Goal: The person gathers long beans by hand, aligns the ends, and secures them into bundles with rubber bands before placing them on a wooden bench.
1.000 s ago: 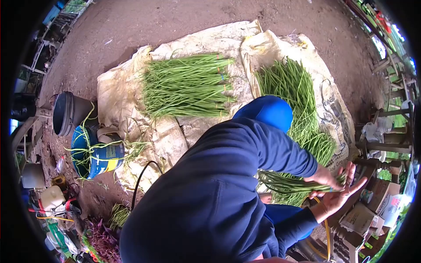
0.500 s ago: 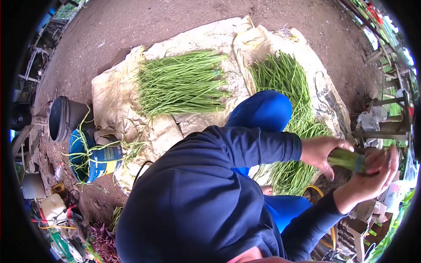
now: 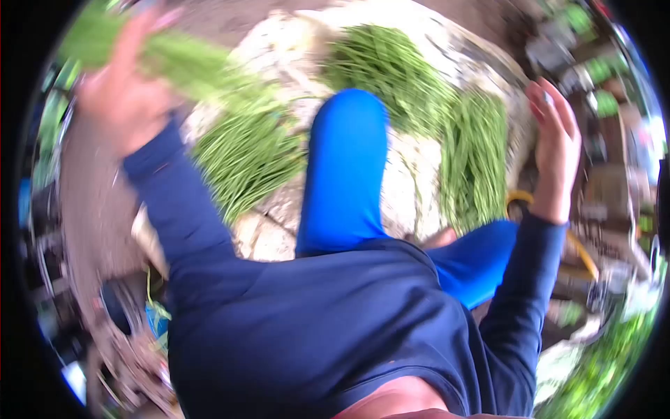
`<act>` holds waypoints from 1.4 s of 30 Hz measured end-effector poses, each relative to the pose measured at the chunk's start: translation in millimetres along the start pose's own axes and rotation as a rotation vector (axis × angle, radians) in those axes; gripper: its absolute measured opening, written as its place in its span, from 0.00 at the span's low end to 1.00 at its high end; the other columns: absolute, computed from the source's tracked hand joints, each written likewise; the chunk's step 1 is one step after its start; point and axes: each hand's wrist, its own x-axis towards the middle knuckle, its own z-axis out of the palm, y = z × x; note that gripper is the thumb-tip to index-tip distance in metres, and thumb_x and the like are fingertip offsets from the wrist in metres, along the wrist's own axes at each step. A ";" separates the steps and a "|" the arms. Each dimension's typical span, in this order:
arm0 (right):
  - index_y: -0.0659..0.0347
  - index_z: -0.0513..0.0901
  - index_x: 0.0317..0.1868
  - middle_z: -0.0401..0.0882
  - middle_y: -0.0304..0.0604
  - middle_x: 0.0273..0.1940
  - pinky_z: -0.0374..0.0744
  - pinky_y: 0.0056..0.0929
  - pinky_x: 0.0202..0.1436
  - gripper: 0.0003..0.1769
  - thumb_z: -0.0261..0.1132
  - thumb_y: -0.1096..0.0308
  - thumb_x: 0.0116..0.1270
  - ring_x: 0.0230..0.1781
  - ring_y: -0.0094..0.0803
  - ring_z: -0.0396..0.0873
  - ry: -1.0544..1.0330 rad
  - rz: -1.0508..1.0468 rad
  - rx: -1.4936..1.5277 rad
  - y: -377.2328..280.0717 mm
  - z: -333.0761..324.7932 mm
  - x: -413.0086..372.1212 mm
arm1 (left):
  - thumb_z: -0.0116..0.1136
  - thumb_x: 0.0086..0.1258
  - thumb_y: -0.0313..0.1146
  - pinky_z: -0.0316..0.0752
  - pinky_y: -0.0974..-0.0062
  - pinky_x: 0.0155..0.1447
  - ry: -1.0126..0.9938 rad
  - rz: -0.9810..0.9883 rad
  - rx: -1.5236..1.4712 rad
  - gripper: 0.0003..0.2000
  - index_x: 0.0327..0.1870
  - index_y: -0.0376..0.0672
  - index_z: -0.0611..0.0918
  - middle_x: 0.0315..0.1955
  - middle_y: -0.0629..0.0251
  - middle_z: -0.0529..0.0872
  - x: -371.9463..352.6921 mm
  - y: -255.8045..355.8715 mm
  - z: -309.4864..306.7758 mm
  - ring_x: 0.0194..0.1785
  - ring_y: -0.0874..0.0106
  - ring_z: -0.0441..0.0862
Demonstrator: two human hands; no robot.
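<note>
My left hand [image 3: 129, 105] is raised at the upper left, smeared by motion and closed around a bundle of long green beans [image 3: 199, 66]. That bundle is blurred too and stretches toward the sheet. Below it lies a laid-out row of long bean bundles [image 3: 248, 153], partly covered by the held one. Out at the right, my right hand [image 3: 556, 136] is lifted with its fingers loosely extended and slightly bent, and no beans in it. A small pale spot shows on one finger. Nearest to it is a pile of loose long beans [image 3: 474, 157].
A pale sack sheet [image 3: 272, 234] covers the ground under the beans. More long beans [image 3: 387, 70] lie beyond my blue-clad knee [image 3: 345, 153]. A dark bucket [image 3: 122, 304] stands at lower left. Boxes and clutter [image 3: 607, 160] line the right side.
My left hand has swung from the right to the upper left with the bean bundle. My right hand has let go of the bundle and stays at the right. The view has turned.
</note>
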 end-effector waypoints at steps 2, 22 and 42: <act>0.64 0.81 0.57 0.83 0.40 0.50 0.74 0.26 0.60 0.18 0.64 0.66 0.69 0.52 0.26 0.80 0.097 0.074 0.009 40.5 -42.0 5.5 | 0.58 0.62 0.15 0.79 0.71 0.57 0.165 -0.288 -0.571 0.18 0.54 0.31 0.80 0.54 0.53 0.81 16.6 -7.6 -15.1 0.47 0.68 0.84; 0.46 0.87 0.48 0.84 0.51 0.47 0.78 0.40 0.56 0.18 0.59 0.51 0.63 0.51 0.49 0.81 0.252 0.715 -0.966 362.2 -128.9 -1.5 | 0.62 0.66 0.51 0.66 0.68 0.69 -0.888 0.006 -0.442 0.30 0.64 0.42 0.76 0.61 0.49 0.77 6.0 171.3 335.9 0.65 0.58 0.74; 0.72 0.62 0.70 0.68 0.67 0.65 0.65 0.39 0.70 0.57 0.68 0.32 0.54 0.68 0.54 0.67 -0.085 0.832 -0.760 457.5 -197.8 16.7 | 0.62 0.65 0.42 0.52 0.50 0.75 -1.224 0.348 -0.202 0.25 0.60 0.41 0.77 0.58 0.49 0.78 -27.7 216.2 366.8 0.69 0.50 0.66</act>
